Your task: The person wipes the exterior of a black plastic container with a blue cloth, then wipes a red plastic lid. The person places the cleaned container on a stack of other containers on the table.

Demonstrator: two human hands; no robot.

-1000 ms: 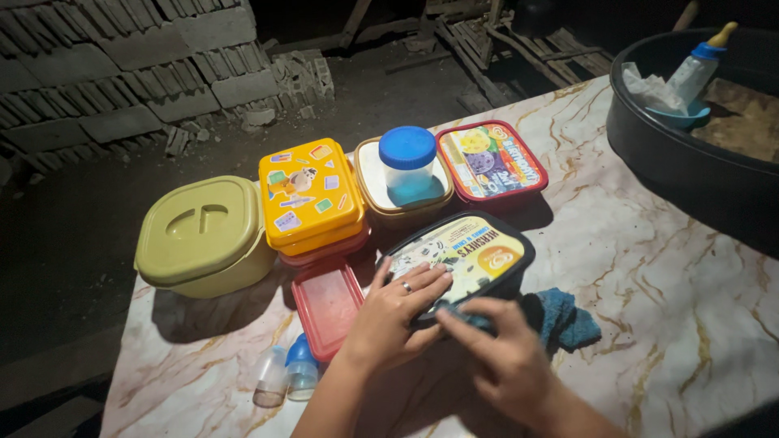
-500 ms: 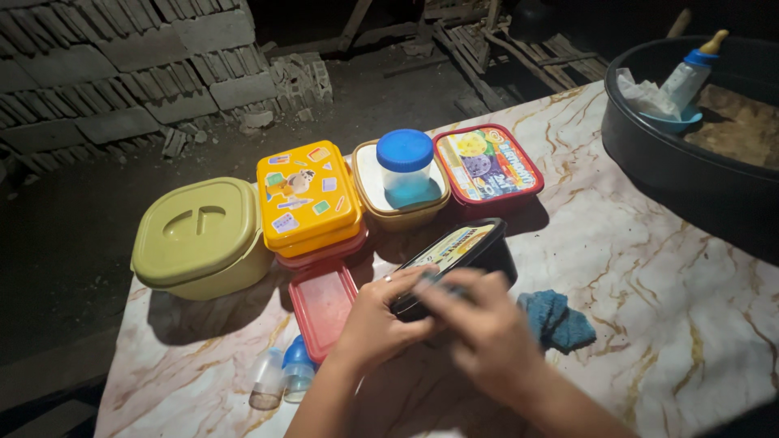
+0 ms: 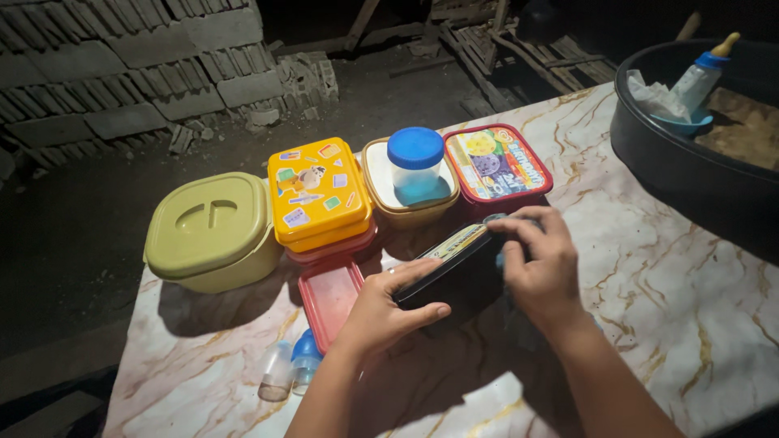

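Here both hands, left (image 3: 389, 304) and right (image 3: 540, 268), grip one black lunchbox (image 3: 454, 272) before four lidded boxes (image 3: 320, 191).

Black lunch box (image 3: 454, 272) with a printed, colourful lid, tipped up on its edge so the dark underside faces the camera and only a sliver of the lid shows along the top. Held above the marble-patterned table, just in front of the row of containers. Gripped at the near left end by the left hand (image 3: 388, 312) and covered at the right end by the right hand (image 3: 542, 268).
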